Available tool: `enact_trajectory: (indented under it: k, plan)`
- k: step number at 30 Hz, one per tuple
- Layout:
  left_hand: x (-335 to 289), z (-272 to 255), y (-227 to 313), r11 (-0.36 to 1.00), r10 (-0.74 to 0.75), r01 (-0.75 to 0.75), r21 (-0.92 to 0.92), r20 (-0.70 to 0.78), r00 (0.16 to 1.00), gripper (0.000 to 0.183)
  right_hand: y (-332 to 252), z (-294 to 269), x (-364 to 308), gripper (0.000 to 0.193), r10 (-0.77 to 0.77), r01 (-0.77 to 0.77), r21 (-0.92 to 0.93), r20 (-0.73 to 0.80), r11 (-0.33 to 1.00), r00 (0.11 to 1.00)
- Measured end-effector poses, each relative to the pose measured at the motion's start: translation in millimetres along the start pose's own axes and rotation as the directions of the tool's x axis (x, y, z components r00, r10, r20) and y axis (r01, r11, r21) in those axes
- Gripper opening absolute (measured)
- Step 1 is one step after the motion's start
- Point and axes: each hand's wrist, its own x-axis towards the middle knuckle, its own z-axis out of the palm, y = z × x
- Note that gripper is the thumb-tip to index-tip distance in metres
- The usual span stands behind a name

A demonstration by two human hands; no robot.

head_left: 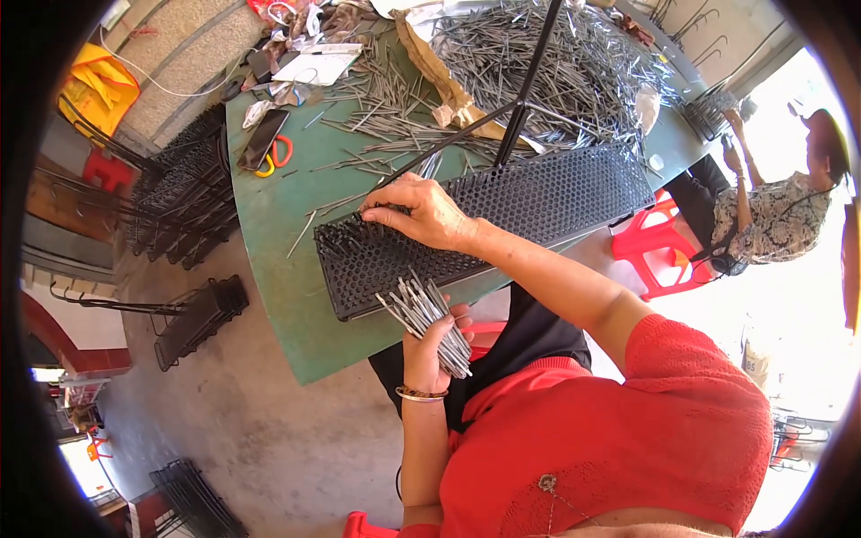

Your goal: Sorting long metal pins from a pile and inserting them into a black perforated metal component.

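Observation:
A long black rack (574, 193) full of round holes lies across the front of the green table. My left hand (429, 354) is closed around a bundle of thin grey metal rods (421, 314), held just off the rack's near edge with the rod ends fanned out. Over the left part of the rack is my right hand (423, 212), its thumb and forefinger pinched together at the holes. Whatever sits between those fingertips is hidden or too small to name. Dark short ends stand up from the holes around the rack's left end.
Loose rods (547, 67) heap at the back of the table (278, 309), beside torn brown paper (426, 54) and a black metal stand (518, 109). Scissors (281, 152) and a dark phone (264, 139) lie left. Racks (179, 202) stack beyond. A co-worker (771, 220) sits right, near a red stool (650, 247).

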Motion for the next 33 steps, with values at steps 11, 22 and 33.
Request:
enact_trajectory:
  k: [11,22,33]
  plan:
    - [0.0,1.2,1.0,0.999,0.007,-0.008,0.033,0.011,1.000,0.037,3.5,11.8,-8.9,0.024,-0.255,0.261,-0.241,0.057,0.935,0.965]
    - [-1.2,-1.8,-1.7,1.000,0.003,-0.003,0.025,0.018,1.000,0.036,-7.5,11.3,-12.7,0.023,-0.269,0.286,-0.341,0.095,0.895,0.958]
    - [-2.4,3.2,4.5,0.991,0.129,-0.132,0.018,0.138,0.982,0.039,-35.4,-24.5,-41.7,0.031,0.466,-0.638,0.262,0.496,0.724,0.733]
